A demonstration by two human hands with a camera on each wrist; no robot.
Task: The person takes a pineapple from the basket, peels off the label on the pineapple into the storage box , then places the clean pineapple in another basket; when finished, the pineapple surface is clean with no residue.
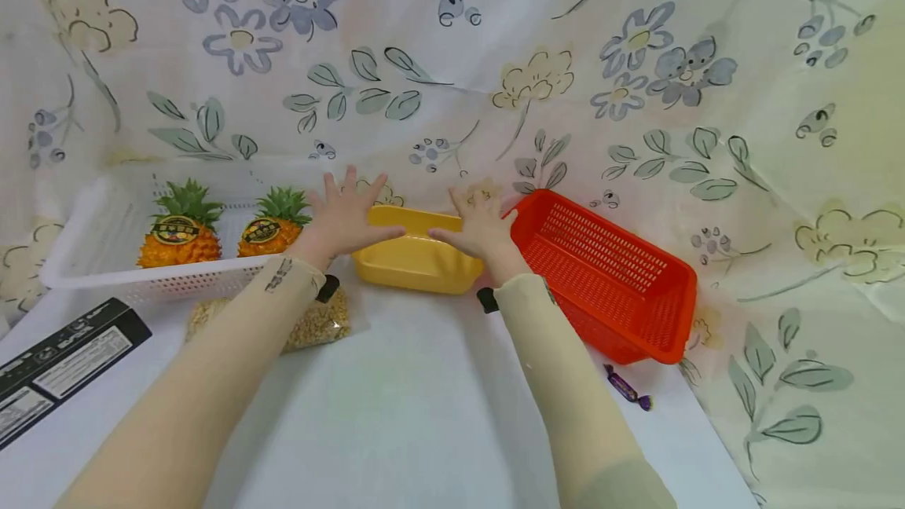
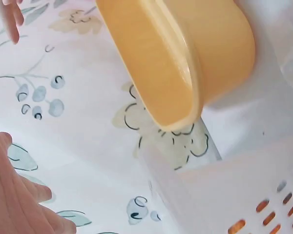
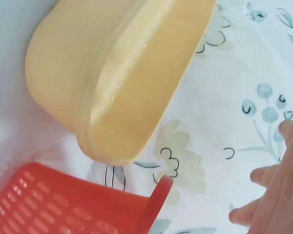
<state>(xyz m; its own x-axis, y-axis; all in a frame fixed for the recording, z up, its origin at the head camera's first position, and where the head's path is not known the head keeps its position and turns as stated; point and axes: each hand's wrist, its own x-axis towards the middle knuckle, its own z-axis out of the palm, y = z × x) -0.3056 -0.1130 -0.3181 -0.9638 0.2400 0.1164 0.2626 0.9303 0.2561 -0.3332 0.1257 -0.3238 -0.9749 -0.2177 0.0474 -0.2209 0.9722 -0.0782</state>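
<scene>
A yellow plastic tub [image 1: 417, 264] stands at the middle of the table's far side. My left hand [image 1: 342, 218] is spread over its left end, fingers straight and pointing away. My right hand [image 1: 486, 232] is likewise spread over its right end, the thumbs turned toward each other. Neither hand holds anything. Both wrist views show the tub upright, with a gap between it and the fingers of the left hand [image 2: 17, 195] and the right hand [image 3: 279, 195]. In the head view, the hands cover parts of the tub's ends.
On the left, a white basket [image 1: 141, 283] holds two pineapples [image 1: 180, 234] with black labels. A clear bag of yellowish grains [image 1: 321, 324] lies partly under my left forearm. A black box [image 1: 78, 364] is at far left. A red basket [image 1: 608, 265] and a purple wrapped candy [image 1: 625, 387] are right.
</scene>
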